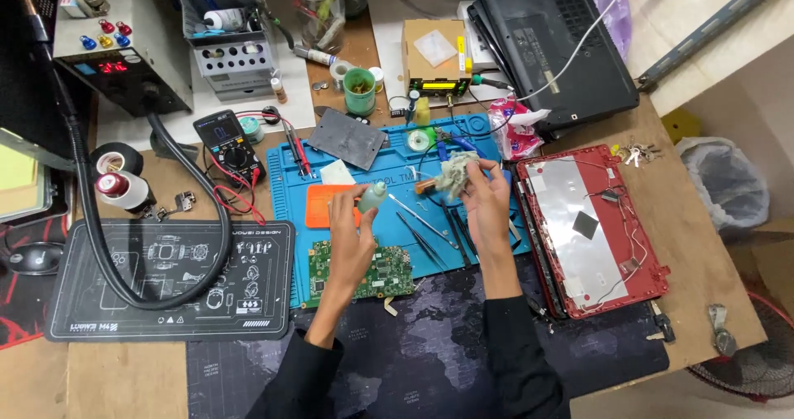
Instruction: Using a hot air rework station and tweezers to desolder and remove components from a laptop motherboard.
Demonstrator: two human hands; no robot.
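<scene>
Head view, biggest first: brown wooden table [703, 245] packed with repair gear. Black closed laptop [554, 47] far right, red laptop lid shell with silver inner lining [591, 233] lying open-side up at right, blue silicone work mat [397, 187] in the centre, black printed mat [174, 278] near left. Green circuit board [364, 274] sits on the blue mat's near edge, just under the left wrist. Orange rectangular pad [324, 205] left of the left hand; black tweezers [426, 241] lie between the two hands.

Left hand [351, 233]: fingers clamped round a small pale-green plastic bottle [372, 196], nozzle tilted toward the right. Right hand [488, 204]: fingers pinched shut on a crumpled grey-white cloth wad [455, 172], held above the mat, near the bottle tip but not touching it.

Judgement: bring nozzle to cloth, squeeze lightly, wet a small patch only, and keep drips over the mat rather than the board.
</scene>
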